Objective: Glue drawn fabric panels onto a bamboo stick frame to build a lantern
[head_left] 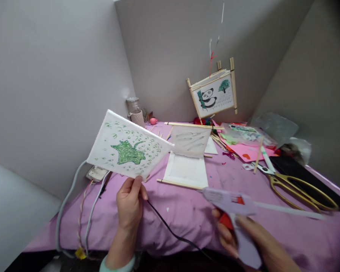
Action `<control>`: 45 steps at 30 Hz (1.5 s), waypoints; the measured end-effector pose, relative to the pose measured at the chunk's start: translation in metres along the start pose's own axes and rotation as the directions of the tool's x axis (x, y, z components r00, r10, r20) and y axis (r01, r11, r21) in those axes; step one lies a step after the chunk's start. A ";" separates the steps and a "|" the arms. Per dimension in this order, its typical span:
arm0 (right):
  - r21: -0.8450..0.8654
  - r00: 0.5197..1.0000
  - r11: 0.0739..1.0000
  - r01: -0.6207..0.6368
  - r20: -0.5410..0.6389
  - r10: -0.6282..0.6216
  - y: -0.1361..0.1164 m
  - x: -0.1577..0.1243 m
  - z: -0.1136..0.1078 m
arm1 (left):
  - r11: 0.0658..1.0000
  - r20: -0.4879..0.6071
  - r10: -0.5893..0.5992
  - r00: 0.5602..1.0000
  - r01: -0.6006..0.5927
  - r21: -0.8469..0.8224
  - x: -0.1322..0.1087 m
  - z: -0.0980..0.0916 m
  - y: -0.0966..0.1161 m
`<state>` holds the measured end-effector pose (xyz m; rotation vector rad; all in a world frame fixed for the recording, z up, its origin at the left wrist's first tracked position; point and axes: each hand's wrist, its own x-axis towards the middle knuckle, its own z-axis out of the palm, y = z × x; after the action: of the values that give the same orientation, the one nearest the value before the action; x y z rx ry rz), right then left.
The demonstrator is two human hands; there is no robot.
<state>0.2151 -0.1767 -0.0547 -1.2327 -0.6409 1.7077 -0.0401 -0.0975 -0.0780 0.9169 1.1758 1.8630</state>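
My left hand (129, 204) pinches the lower edge of a white paper panel (127, 145) with a green crayon drawing on it, lifted above the purple tablecloth (184, 211). My right hand (243, 236) grips a pale purple glue gun (229, 200) with a red trigger, its nozzle pointing left and a glue stick sticking out to the right. The gun's black cord (170, 228) trails off the table's near edge. Just beyond both hands lies a folded white paper panel with wooden sticks (187, 158).
A paper lantern with a panda drawing (214, 94) hangs at the back. Gold scissors (297, 187), pink paper, plastic bags and sticks litter the right side. A glass jar (135, 110) stands in the corner. Grey cables (73, 204) hang at the left. Walls close in.
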 end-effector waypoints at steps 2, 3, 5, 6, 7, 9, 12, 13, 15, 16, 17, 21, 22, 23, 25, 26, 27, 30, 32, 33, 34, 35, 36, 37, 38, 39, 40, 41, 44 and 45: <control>0.007 0.999 1.000 -0.003 -0.053 0.003 -0.003 -0.002 0.004 | 1.000 0.003 0.007 1.000 -0.008 0.026 0.000 0.000 0.000; 0.011 0.996 0.999 0.033 -0.083 -0.032 -0.005 -0.002 0.004 | 0.999 0.006 0.008 1.000 -0.008 0.038 0.000 0.000 0.000; 0.055 0.990 0.993 0.107 -0.099 -0.102 -0.007 -0.001 0.002 | 0.998 0.015 0.007 1.000 -0.008 0.057 0.000 0.000 0.001; 0.087 0.991 0.990 0.115 -0.080 -0.108 -0.009 0.000 0.002 | 0.998 0.019 0.007 1.000 -0.009 0.063 0.000 0.000 0.001; 0.116 0.996 0.990 0.086 -0.042 -0.082 -0.012 0.001 0.002 | 0.998 0.021 0.009 1.000 -0.011 0.065 0.000 0.000 0.001; 0.136 0.999 0.991 -0.015 0.045 0.009 -0.018 0.003 0.005 | 0.998 0.022 0.010 1.000 -0.012 0.064 -0.001 0.000 0.002; 0.084 0.994 0.996 -0.024 0.106 0.015 -0.028 0.008 0.011 | 0.998 0.018 0.006 1.000 -0.007 0.063 -0.001 0.000 0.002; 0.065 0.993 0.998 0.011 0.117 -0.018 -0.032 0.010 0.013 | 0.998 0.018 0.000 1.000 -0.002 0.067 -0.001 0.000 0.002; 0.000 0.987 0.999 0.050 0.156 -0.049 -0.038 0.017 0.016 | 0.997 0.012 -0.014 1.000 0.013 0.079 -0.001 0.000 0.002; -0.053 0.983 0.998 0.044 0.179 -0.034 -0.040 0.021 0.017 | 0.996 0.005 -0.023 1.000 0.022 0.087 -0.001 0.000 0.003; -0.112 0.979 0.993 0.032 0.201 -0.009 -0.042 0.026 0.019 | 0.995 -0.003 -0.031 1.000 0.032 0.098 -0.002 0.001 0.003; -0.296 0.965 0.955 -0.006 0.250 0.083 -0.043 0.048 0.029 | 0.991 -0.048 -0.058 0.997 0.063 0.118 -0.004 0.003 0.006; -0.312 0.960 0.950 -0.019 0.261 0.105 -0.043 0.053 0.033 | 0.990 -0.057 -0.069 0.996 0.075 0.120 -0.004 0.003 0.007; -0.320 0.954 0.947 -0.034 0.271 0.126 -0.042 0.058 0.037 | 0.989 -0.066 -0.079 0.995 0.087 0.120 -0.005 0.004 0.008; -0.321 0.945 0.945 -0.064 0.284 0.160 -0.040 0.067 0.046 | 0.987 -0.086 -0.098 0.991 0.108 0.116 -0.006 0.004 0.009; -0.323 0.942 0.943 -0.077 0.287 0.176 -0.039 0.071 0.050 | 0.988 -0.094 -0.105 0.990 0.114 0.103 -0.006 0.004 0.009; -0.327 0.939 0.941 -0.089 0.289 0.189 -0.039 0.075 0.054 | 0.990 -0.100 -0.107 0.989 0.116 0.083 -0.006 0.004 0.009; -0.355 0.933 0.927 -0.121 0.279 0.229 -0.037 0.084 0.063 | 0.993 -0.111 -0.114 0.987 0.117 0.020 -0.005 0.003 0.007; -0.384 0.929 0.914 -0.134 0.273 0.251 -0.037 0.089 0.066 | 0.993 -0.123 -0.116 0.986 0.117 0.000 -0.004 0.003 0.007; -0.395 0.927 0.908 -0.142 0.267 0.261 -0.036 0.091 0.067 | 0.993 -0.128 -0.116 0.985 0.117 -0.004 -0.004 0.003 0.007; -0.404 0.925 0.902 -0.152 0.262 0.274 -0.036 0.092 0.067 | 0.993 -0.134 -0.116 0.984 0.116 -0.007 -0.004 0.003 0.007; -0.406 0.923 0.900 -0.159 0.261 0.281 -0.036 0.093 0.068 | 0.993 -0.137 -0.118 0.983 0.118 -0.007 -0.004 0.003 0.007; -0.402 0.923 0.901 -0.161 0.262 0.282 -0.036 0.093 0.068 | 0.992 -0.137 -0.123 0.983 0.123 -0.006 -0.004 0.003 0.007; -0.399 0.925 0.903 -0.160 0.258 0.278 -0.036 0.093 0.069 | 0.992 -0.138 -0.126 0.982 0.127 -0.002 -0.004 0.003 0.006; -0.401 0.928 0.902 -0.159 0.250 0.275 -0.036 0.093 0.070 | 0.991 -0.137 -0.129 0.982 0.131 0.003 -0.004 0.002 0.006; -0.411 0.932 0.898 -0.157 0.239 0.272 -0.037 0.092 0.071 | 0.991 -0.138 -0.133 0.982 0.135 0.008 -0.004 0.002 0.006; -0.424 0.936 0.893 -0.154 0.228 0.270 -0.037 0.091 0.071 | 0.991 -0.138 -0.134 0.981 0.137 0.009 -0.004 0.002 0.006; -0.439 0.938 0.885 -0.154 0.217 0.271 -0.037 0.091 0.072 | 0.991 -0.140 -0.131 0.981 0.134 0.006 -0.004 0.002 0.005; -0.461 0.940 0.875 -0.148 0.211 0.270 -0.037 0.089 0.074 | 0.992 -0.133 -0.128 0.983 0.128 -0.009 -0.004 0.002 0.004; -0.459 0.938 0.876 -0.148 0.215 0.271 -0.037 0.089 0.075 | 0.992 -0.131 -0.129 0.983 0.128 -0.012 -0.004 0.002 0.004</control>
<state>0.1514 -0.0741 -0.0381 -1.4261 -1.1433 2.0089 -0.0375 -0.1019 -0.0746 0.7078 1.2794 1.8422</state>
